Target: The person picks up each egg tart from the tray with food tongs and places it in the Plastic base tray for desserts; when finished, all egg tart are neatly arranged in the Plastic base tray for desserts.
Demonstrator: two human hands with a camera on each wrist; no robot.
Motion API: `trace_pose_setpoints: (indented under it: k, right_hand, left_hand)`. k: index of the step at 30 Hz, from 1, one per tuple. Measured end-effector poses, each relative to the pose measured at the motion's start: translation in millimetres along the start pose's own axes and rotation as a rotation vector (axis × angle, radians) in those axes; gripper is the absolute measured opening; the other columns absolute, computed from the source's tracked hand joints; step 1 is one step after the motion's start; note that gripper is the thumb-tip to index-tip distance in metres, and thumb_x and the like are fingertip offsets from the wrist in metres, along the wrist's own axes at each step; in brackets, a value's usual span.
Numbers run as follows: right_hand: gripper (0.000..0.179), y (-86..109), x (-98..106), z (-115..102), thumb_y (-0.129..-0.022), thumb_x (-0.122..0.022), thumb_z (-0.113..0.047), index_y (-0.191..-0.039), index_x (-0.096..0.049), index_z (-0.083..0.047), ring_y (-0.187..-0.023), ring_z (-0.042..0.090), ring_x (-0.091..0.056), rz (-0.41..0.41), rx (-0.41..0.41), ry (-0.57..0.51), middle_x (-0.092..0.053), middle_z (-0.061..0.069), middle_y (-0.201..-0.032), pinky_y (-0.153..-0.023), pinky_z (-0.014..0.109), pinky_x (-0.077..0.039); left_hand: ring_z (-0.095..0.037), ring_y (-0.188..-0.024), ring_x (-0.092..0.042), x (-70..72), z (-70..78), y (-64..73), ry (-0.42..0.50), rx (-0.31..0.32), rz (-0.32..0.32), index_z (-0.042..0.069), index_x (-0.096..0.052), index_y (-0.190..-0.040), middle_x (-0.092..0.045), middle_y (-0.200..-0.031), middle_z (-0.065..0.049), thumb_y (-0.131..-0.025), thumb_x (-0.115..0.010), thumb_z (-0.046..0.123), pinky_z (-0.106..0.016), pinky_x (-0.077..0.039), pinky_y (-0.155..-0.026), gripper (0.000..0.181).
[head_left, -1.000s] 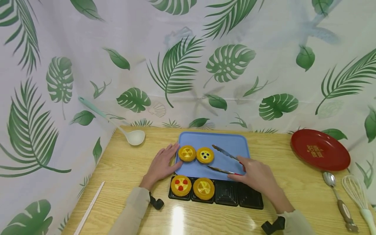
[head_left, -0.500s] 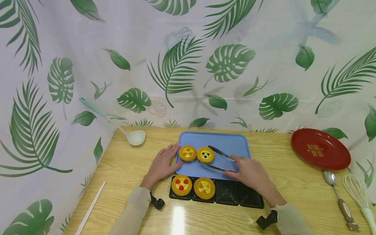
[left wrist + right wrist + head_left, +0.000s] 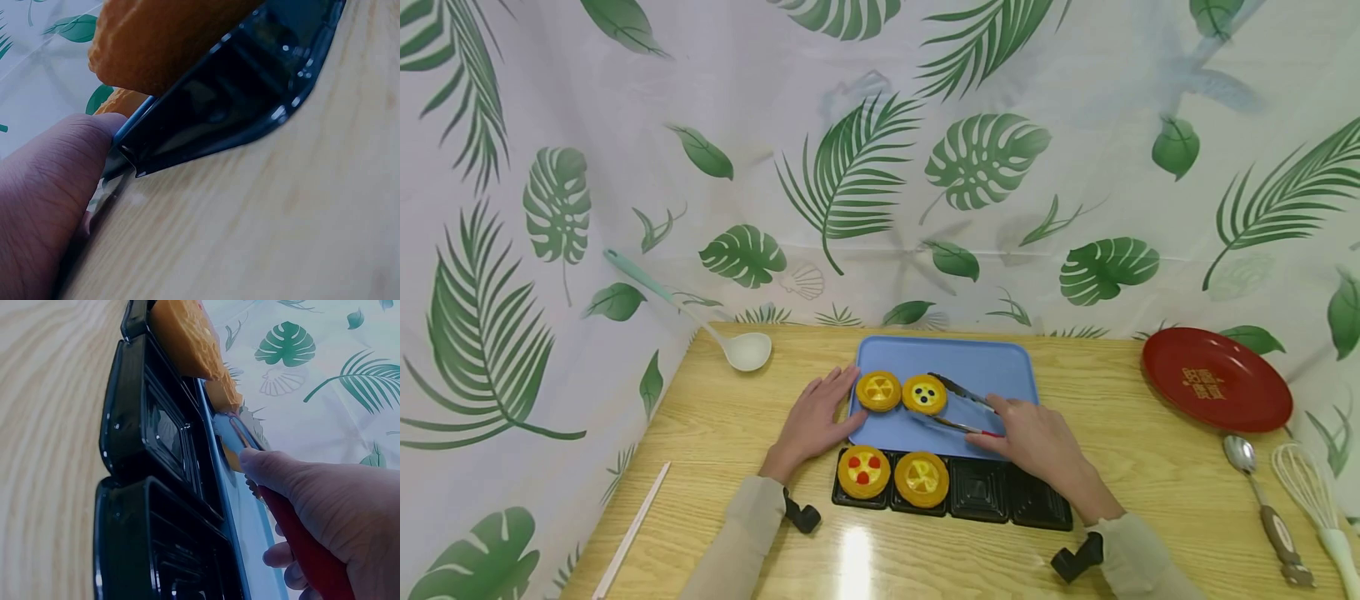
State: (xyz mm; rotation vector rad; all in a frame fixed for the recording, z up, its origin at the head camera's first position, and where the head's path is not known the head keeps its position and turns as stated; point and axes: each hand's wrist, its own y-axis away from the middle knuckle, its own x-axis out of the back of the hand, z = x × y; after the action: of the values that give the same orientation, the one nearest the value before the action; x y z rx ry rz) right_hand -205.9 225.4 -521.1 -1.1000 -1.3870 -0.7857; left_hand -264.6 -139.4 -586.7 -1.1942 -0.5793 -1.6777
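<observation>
My right hand (image 3: 1037, 437) grips red-handled metal tongs (image 3: 961, 389); the red handle (image 3: 306, 544) shows in the right wrist view. The tongs' two arms lie either side of an egg tart with dark berries (image 3: 924, 395) on the blue tray (image 3: 992, 362). Whether both tips touch it I cannot tell. Beside it is a tart with yellow wedges (image 3: 878, 392). My left hand (image 3: 811, 427) rests with extended fingers at the tray's left edge. In front, a black four-cup holder (image 3: 979, 490) bears a tart with red pieces (image 3: 863, 472) and another wedge-topped tart (image 3: 921, 480).
A white ladle (image 3: 748, 352) leans at the back left, and a pale stick (image 3: 632, 529) lies at the left. To the right are a red oval plate (image 3: 1217, 380), a spoon (image 3: 1273, 521) and a whisk (image 3: 1303, 483). A leaf-patterned cloth (image 3: 865, 308) hangs behind.
My right hand has moved left with the tongs, and their arms have come around the berry-topped tart from its right. My left hand has stayed in place.
</observation>
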Motion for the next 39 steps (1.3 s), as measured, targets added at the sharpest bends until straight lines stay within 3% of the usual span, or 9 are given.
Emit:
trace_pose_setpoints:
  k: [10,26,39]
  right_hand:
    - [0.068,-1.2,3,0,-0.086,-0.076,-0.064,-0.125,-0.071,-0.009,-0.050,0.012,-0.046,0.020,0.009,0.026,-0.071,0.006,-0.081,-0.037,0.029,-0.033]
    - [0.066,0.1,7,3,-0.087,-0.074,-0.064,-0.124,-0.071,-0.009,-0.051,0.011,-0.045,0.005,0.012,0.024,-0.061,-0.002,-0.070,-0.039,0.028,-0.035]
    - [0.065,8.6,21,11,-0.085,-0.077,-0.062,-0.124,-0.073,-0.010,-0.047,0.010,-0.040,0.075,0.026,0.033,-0.044,-0.008,-0.060,-0.039,0.027,-0.030]
  left_hand:
    - [-0.022,-0.159,-0.022,2.9,-0.4,0.8,0.009,-0.009,0.000,0.022,-0.025,-0.168,-0.026,-0.171,0.006,-0.102,-0.048,0.063,-0.047,-0.017,-0.129,0.081]
    - [-0.025,-0.159,-0.025,2.6,1.3,2.1,0.012,-0.018,0.014,0.019,-0.028,-0.167,-0.029,-0.171,0.003,-0.102,-0.050,0.060,-0.049,-0.019,-0.129,0.080]
    - [-0.022,-0.159,-0.022,3.1,2.1,0.7,0.010,-0.006,-0.005,0.019,-0.026,-0.167,-0.026,-0.171,0.005,-0.103,-0.049,0.061,-0.047,-0.016,-0.129,0.080]
